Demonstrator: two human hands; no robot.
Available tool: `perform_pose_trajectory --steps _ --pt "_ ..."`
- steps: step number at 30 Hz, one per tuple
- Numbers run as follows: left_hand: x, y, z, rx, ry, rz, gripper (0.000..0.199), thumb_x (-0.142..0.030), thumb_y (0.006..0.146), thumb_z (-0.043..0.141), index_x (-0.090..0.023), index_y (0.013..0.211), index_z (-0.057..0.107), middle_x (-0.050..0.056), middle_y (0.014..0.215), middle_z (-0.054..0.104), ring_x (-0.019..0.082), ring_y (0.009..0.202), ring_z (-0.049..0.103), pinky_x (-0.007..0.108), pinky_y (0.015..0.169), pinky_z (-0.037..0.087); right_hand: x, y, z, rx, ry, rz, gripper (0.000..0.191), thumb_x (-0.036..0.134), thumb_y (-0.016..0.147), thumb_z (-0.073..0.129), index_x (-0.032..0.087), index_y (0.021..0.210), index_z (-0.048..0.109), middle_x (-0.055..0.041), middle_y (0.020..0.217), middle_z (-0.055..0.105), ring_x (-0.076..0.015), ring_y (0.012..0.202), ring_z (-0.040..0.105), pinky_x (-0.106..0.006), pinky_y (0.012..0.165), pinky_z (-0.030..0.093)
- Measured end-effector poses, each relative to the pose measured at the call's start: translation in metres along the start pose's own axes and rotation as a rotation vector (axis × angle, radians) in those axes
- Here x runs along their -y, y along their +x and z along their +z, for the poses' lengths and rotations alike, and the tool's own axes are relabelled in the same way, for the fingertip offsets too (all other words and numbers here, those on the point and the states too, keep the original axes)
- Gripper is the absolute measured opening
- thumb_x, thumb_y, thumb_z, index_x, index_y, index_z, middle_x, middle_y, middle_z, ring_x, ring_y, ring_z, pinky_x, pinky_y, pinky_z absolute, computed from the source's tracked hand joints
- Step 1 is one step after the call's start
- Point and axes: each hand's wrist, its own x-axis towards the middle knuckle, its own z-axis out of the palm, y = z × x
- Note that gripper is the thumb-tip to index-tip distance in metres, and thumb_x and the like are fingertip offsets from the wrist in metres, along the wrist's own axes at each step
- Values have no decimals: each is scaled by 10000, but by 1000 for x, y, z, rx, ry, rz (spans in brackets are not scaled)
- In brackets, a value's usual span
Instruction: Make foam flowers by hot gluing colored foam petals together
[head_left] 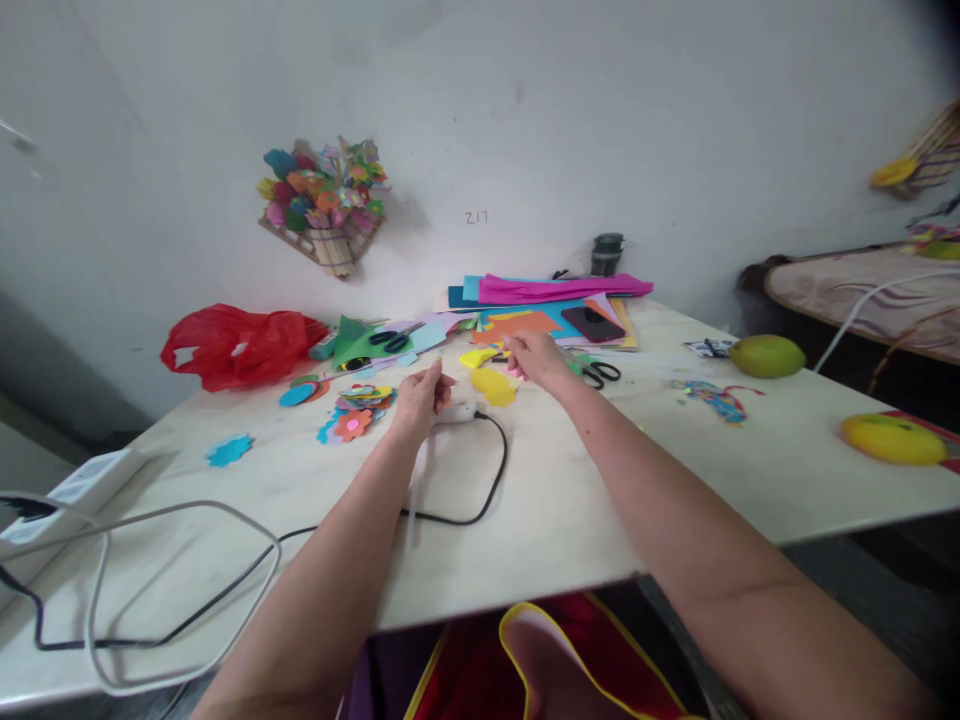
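My left hand [421, 400] is closed, its fingers curled and thumb on top; what it holds, if anything, is hidden. Right by its fingers is a white glue gun [459, 412] with a black cord, partly covered by the hand. A clear glue stick [414, 510] sticks out toward me beneath my left wrist. My right hand [534, 356] is closed in a pinch above the table; what is between its fingertips is too small to name. Close to it are yellow paper pieces [493, 387] and green-handled scissors [598, 373]. Left of my left hand lie stacked paper flowers [354, 424].
A red plastic bag [240, 345], dark scissors [394, 340], coloured sheets [562, 290] and a phone [592, 323] lie toward the back. Two mangoes [766, 356] are at right. Looped cables [277, 545] and a power strip [82, 490] occupy the left front.
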Motion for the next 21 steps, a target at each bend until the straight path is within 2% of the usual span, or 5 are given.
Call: perform_pose_trajectory --steps 7,12,14,18,21 --pt "0 1 -1 -25 7 39 435 -536 685 551 -110 597 565 -21 384 454 46 307 329 189 328 199 -3 0 2 48 -195 -72 84 216 688 605 139 691 640 -22 642 641 -103 550 578 -188 524 415" --pt "-3 -1 0 -92 -10 56 400 -506 645 605 -110 600 566 -26 395 461 45 313 339 191 336 215 -7 3 -2 39 -255 -11 423 428 825 411 138 598 619 -37 557 621 -107 499 563 -203 511 413" --pt "-4 -1 0 -106 -16 54 399 -505 637 611 -111 598 564 -26 392 462 47 311 338 193 335 217 -10 4 1 40 -265 -10 392 443 796 463 140 609 628 -39 578 633 -113 517 573 -201 509 415" --pt "-3 0 0 -111 -18 60 401 -506 637 609 -110 593 564 -24 395 467 45 308 337 193 333 214 -15 5 6 101 -208 -14 145 252 738 561 143 743 657 -27 669 662 -103 559 594 -176 510 417" --pt "-2 0 0 -113 -17 65 404 -509 635 609 -110 594 565 -25 394 466 45 306 338 192 331 211 -14 5 3 136 -165 21 224 213 804 445 131 777 652 -38 702 670 -89 535 585 -169 495 410"
